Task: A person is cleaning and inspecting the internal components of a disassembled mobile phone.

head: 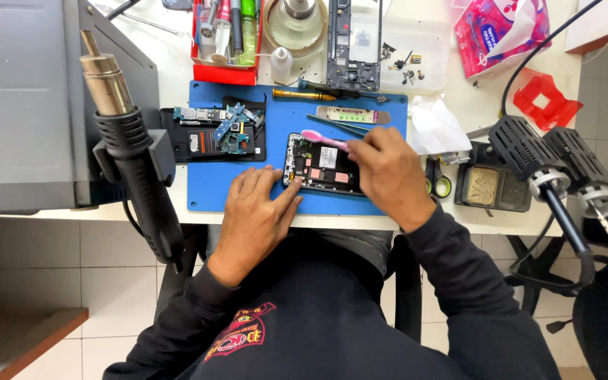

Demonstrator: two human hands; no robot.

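Opened phone (321,167) lies on blue mat (205,190) nr front edge of tabletop (459,98). Left hand (258,211) flat, fingers apart, pressing phone's left end. Right hand (385,172) clamped on pink brush (324,138), bristles prob. touching phone's top-left corner. Circuit boards (223,127) at mat's left-rear.

White table (459,218), blue mat (212,190), red tray (223,72), tissue (434,127), green-handled scissors (436,179)

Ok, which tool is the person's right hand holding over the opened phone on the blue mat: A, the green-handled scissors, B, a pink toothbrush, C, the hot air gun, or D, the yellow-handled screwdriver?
B: the right hand holds a pink toothbrush with its head over the opened phone, which the left hand steadies.
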